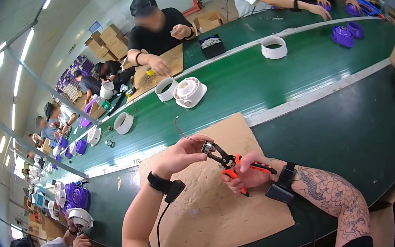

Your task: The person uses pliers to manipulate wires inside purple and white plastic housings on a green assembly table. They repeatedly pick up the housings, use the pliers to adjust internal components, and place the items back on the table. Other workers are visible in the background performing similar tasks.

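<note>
A small metal part (pixel 207 147), round and shiny, sits pinched in the fingertips of the left hand (pixel 184 153), held above a brown board (pixel 206 205). A thin reddish wire (pixel 181 127) curls up and left from the part. The dark steel nose of a pair of pliers (pixel 232 162) meets the part from the right; the handles are orange with black grips. The right hand (pixel 247 173) is wrapped around those handles, fingers closed on them. Both wrists carry black bands, and a black cable hangs from the left one.

The board is rough fibreboard, scuffed and pocked, with cut straight edges; it lies on the dark green bench top (pixel 358 131) and most of its surface below the hands is bare. Beyond its far edge runs a pale strip, then a smooth green belt (pixel 264 77). On the belt stand white plastic pieces: a ribbed round housing (pixel 189 92) with a plain ring (pixel 165 89) touching its left side, another ring (pixel 274 47) farther right, well apart. Purple housings (pixel 343 35) sit near the belt's far end. Across the belt a person in black (pixel 157 32) works at another board.
</note>
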A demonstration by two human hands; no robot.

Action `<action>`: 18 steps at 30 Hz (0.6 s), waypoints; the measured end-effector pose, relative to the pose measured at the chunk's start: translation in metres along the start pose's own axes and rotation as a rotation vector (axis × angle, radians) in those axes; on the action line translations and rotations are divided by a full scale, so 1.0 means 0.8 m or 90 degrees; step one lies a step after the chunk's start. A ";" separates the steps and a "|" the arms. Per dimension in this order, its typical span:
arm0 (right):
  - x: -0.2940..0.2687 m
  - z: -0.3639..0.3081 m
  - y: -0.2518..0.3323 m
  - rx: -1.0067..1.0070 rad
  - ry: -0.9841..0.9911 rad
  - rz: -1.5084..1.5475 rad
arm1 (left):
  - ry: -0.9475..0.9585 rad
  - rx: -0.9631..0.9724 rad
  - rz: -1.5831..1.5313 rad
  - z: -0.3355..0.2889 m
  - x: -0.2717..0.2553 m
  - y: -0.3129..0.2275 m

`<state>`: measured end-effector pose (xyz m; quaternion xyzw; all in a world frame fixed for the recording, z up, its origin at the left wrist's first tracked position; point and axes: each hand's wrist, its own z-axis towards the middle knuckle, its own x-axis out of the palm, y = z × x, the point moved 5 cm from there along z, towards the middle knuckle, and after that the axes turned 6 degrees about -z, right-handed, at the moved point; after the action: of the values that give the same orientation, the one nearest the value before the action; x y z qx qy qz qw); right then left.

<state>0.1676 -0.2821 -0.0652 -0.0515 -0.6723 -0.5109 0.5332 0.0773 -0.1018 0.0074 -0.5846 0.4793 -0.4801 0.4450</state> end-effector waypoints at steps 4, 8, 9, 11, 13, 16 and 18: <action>0.006 -0.006 0.004 0.004 -0.033 0.018 | -0.166 0.041 -0.013 0.016 -0.041 0.007; 0.007 -0.004 0.005 -0.012 -0.020 0.070 | -0.463 -0.017 0.282 0.026 -0.146 0.006; 0.007 0.001 0.003 -0.016 -0.007 0.084 | -0.526 -0.035 0.358 0.019 -0.181 0.018; 0.002 0.000 -0.003 -0.013 -0.019 0.094 | -0.575 -0.096 0.373 0.026 -0.219 0.040; 0.000 0.001 -0.008 -0.001 0.003 0.080 | -0.631 -0.137 0.402 0.034 -0.259 0.049; 0.010 0.004 -0.010 0.009 0.021 0.071 | -0.666 -0.091 0.402 0.056 -0.295 0.061; 0.012 0.011 -0.011 0.014 0.030 0.062 | -0.704 -0.009 0.403 0.058 -0.312 0.066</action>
<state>0.1519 -0.2843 -0.0622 -0.0664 -0.6619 -0.4777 0.5738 0.0958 0.1400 -0.0849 -0.5788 0.3315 0.0506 0.7433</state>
